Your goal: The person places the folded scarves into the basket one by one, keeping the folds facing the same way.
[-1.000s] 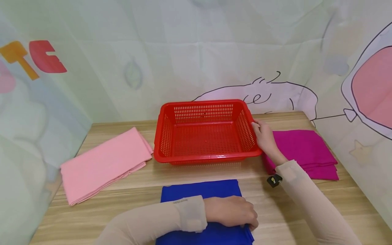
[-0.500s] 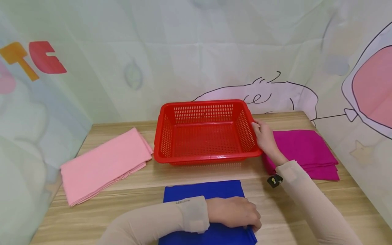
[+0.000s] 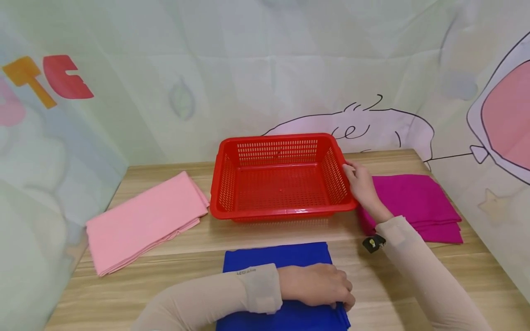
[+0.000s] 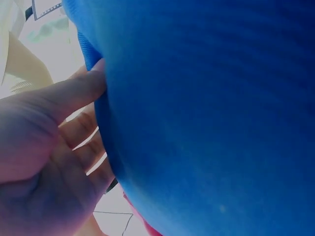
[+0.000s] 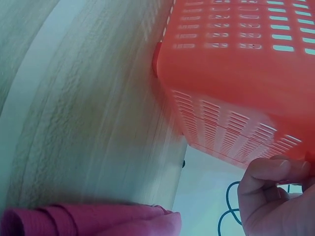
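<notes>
A folded blue cloth (image 3: 273, 256) lies at the front of the table, and my left hand (image 3: 314, 285) grips its right edge. In the left wrist view, the thumb of the left hand (image 4: 59, 128) lies against that edge and the other fingers are partly behind the blue cloth (image 4: 206, 118). My right hand (image 3: 364, 188) holds the right rim of an empty red plastic basket (image 3: 283, 214). Seen from the right wrist, the right hand (image 5: 280, 196) has its fingers curled at the rim of the red basket (image 5: 221, 73).
To the left of the basket lies a folded pink cloth (image 3: 149, 223). A folded magenta cloth (image 3: 414, 202) lies at the right, beside the right forearm. Behind the wooden table (image 3: 186, 266) hangs a printed fabric backdrop (image 3: 207, 82).
The blue cloth has slid slightly to the right together with my left hand. My right hand and the basket have stayed in place; the head view has shifted a little.
</notes>
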`<state>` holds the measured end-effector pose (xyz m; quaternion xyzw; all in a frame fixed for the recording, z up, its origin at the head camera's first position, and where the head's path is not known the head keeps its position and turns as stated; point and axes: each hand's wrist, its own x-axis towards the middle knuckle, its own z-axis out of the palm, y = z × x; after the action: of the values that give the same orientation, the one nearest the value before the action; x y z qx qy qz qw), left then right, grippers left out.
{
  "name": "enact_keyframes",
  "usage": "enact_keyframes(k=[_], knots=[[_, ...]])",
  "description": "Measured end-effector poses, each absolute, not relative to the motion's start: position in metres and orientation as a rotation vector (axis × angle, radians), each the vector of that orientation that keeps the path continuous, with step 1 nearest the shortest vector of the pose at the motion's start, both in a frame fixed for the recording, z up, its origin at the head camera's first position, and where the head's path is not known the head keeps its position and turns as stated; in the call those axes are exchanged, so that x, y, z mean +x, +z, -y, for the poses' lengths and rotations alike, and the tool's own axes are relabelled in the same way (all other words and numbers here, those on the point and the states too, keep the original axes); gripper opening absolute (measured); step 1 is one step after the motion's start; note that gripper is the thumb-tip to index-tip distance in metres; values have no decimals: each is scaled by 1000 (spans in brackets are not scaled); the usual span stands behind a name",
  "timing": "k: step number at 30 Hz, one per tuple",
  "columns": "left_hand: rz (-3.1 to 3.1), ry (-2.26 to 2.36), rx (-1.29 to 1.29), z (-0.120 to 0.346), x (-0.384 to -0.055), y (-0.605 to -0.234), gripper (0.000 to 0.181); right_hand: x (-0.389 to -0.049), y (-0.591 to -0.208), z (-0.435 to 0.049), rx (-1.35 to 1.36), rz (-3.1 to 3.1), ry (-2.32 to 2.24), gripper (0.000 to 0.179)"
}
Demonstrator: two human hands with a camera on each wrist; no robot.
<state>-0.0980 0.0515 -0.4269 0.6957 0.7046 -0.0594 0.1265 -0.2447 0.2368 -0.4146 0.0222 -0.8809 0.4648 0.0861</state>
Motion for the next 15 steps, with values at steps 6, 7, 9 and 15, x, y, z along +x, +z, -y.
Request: enact_keyframes(k=[6,7,9,15], knots=[[-2049,-69,2034,-45,-103,-425,22,-246,-412,-237,73,2656,1396,45],[-2053,-51,2044,-43,-104,-426,23,-246,-411,-237,75,2661,1393,45],[-2066,-8,2066,-41,-106,-426,24,-246,-409,-237,83,2669,1388,45],[-2112,147,2054,-32,-112,-420,27,-244,-408,-239,112,2684,1390,46]])
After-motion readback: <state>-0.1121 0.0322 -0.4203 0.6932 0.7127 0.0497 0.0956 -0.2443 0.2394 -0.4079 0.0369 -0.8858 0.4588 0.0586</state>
